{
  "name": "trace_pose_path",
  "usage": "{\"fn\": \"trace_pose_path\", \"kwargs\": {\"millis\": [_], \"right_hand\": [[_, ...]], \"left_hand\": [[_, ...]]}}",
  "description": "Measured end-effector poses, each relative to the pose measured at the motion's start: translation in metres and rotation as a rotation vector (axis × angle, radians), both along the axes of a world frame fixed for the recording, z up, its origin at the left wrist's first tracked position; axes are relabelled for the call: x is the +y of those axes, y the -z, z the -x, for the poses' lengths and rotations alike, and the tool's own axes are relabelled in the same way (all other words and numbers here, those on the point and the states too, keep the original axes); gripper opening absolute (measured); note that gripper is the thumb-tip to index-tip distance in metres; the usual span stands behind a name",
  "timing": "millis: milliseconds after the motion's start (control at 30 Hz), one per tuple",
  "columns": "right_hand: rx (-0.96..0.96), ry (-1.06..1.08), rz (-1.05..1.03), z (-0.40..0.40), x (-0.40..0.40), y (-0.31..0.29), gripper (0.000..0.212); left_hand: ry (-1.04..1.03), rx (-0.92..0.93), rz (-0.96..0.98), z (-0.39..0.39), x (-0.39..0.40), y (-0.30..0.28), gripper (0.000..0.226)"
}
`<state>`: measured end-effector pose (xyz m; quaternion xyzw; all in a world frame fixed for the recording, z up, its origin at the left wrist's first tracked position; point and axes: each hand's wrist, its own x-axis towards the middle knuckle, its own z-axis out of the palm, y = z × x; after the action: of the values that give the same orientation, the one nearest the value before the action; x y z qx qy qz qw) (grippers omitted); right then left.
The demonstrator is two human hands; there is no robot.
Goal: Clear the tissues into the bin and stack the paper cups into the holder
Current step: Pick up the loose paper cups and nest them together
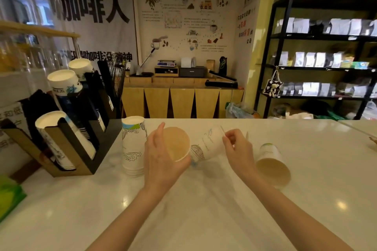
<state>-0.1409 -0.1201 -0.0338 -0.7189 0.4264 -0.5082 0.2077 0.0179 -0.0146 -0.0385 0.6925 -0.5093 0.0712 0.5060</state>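
My left hand [161,161] is shut on a paper cup [177,143] whose open mouth faces me, held just above the white counter [204,210]. My right hand [237,149] grips a second printed cup [208,144], tilted with its base toward the first cup's rim. A short stack of upside-down cups [133,144] stands left of my left hand. Another cup [272,164] lies on its side to the right. The black and brown cup holder [67,144] at the left carries slanted rows of cups. No tissues or bin are in view.
A green packet [10,197] lies at the counter's left edge. Beyond the counter are a wooden cabinet [183,102] with small machines on top and a black shelf [326,51] full of bags. Something thin [373,139] pokes in at the right edge.
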Motion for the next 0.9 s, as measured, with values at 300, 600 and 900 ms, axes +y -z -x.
{"fn": "trace_pose_path", "kwargs": {"millis": [300,600,900], "right_hand": [[-0.098,0.004,0.606,0.019,-0.001,-0.099,0.008],[0.231,-0.271,0.843,-0.008,0.015,-0.083,0.016],[0.478,-0.368,0.797,-0.017,0.014,-0.030,0.009]], "left_hand": [[0.141,0.230,0.018,0.014,-0.011,-0.012,0.102],[0.204,0.375,-0.023,0.012,-0.028,-0.012,0.108],[0.221,0.387,-0.052,0.013,-0.031,-0.003,0.113]]}}
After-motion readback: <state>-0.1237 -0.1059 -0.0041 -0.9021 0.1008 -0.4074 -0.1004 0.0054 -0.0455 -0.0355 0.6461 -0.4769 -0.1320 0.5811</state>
